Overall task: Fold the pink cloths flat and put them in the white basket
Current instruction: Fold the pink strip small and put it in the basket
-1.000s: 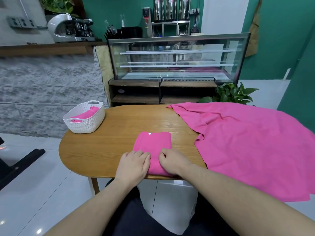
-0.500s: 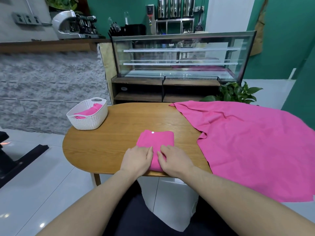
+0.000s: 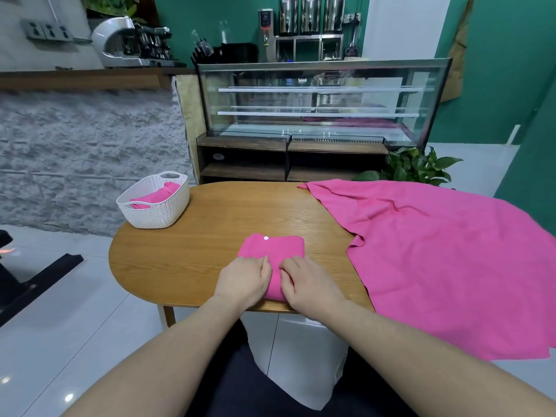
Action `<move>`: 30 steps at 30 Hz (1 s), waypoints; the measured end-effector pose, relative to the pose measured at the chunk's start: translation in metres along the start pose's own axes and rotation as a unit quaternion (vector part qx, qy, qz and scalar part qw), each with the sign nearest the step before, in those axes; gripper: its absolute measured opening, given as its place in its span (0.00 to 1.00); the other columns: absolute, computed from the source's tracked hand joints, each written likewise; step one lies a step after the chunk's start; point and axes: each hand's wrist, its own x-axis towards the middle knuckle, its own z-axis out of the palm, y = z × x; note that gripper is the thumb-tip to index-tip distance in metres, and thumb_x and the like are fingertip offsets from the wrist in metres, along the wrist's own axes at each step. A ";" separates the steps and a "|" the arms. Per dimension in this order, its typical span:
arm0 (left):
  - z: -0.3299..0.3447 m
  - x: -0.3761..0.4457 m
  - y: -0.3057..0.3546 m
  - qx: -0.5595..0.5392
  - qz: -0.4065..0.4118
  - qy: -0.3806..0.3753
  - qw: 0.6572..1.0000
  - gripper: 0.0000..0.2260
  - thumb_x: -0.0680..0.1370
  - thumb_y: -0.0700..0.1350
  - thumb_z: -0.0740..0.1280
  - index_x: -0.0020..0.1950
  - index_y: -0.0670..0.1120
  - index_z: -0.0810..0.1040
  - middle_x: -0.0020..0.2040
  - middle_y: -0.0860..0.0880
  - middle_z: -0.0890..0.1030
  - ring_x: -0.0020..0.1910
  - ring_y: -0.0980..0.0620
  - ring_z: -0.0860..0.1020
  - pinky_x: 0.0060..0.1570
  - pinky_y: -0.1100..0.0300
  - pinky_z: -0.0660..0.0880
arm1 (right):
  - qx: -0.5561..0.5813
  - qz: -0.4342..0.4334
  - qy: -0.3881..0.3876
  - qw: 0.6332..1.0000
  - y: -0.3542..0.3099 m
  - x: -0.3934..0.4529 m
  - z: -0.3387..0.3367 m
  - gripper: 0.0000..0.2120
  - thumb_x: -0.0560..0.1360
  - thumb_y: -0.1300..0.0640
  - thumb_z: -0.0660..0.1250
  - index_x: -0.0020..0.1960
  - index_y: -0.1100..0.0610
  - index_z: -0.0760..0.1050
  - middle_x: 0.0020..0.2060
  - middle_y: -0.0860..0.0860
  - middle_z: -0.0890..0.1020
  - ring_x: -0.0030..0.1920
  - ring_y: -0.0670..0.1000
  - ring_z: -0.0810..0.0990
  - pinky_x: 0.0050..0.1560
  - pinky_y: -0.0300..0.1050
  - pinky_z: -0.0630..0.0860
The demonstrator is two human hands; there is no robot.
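Matt pink cloth [image 3: 272,251] on smooth wood-grain table [image 3: 192,254]; woven-look plastic basket [image 3: 156,209].

The scene was brightly and evenly lit from overhead, with only soft, faint shadows. Small glare spots shone on the floor tiles [image 3: 68,397] at the lower left of the frame, and pale reflections streaked the glass display case [image 3: 319,103]. Wide-angle distortion bowed straight lines toward the edges. The forearms along the bottom looked stretched and slightly soft.
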 end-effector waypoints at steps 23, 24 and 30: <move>-0.003 0.007 0.000 0.042 0.003 -0.031 0.999 0.19 0.84 0.53 0.47 0.41 0.50 0.72 0.44 0.46 0.83 0.46 0.43 0.80 0.45 0.54 0.73 | -0.048 -0.007 -0.011 0.999 0.006 0.002 0.003 0.17 0.80 0.50 0.51 0.46 0.57 0.75 0.40 0.54 0.77 0.43 0.58 0.74 0.47 0.57 0.75; -0.006 0.009 0.002 0.044 -0.006 -0.046 0.998 0.20 0.84 0.53 0.47 0.44 0.49 0.75 0.47 0.45 0.83 0.48 0.43 0.80 0.48 0.53 0.73 | -0.042 -0.001 -0.005 0.999 0.006 0.001 0.003 0.16 0.80 0.49 0.52 0.45 0.56 0.74 0.39 0.54 0.77 0.42 0.58 0.74 0.46 0.57 0.75; -0.006 0.006 -0.004 0.079 0.062 -0.014 0.995 0.22 0.84 0.54 0.44 0.47 0.51 0.76 0.48 0.49 0.82 0.50 0.44 0.79 0.47 0.52 0.69 | 0.020 0.035 -0.035 0.999 -0.006 0.011 -0.013 0.12 0.80 0.50 0.53 0.40 0.53 0.64 0.39 0.57 0.80 0.42 0.62 0.77 0.44 0.53 0.72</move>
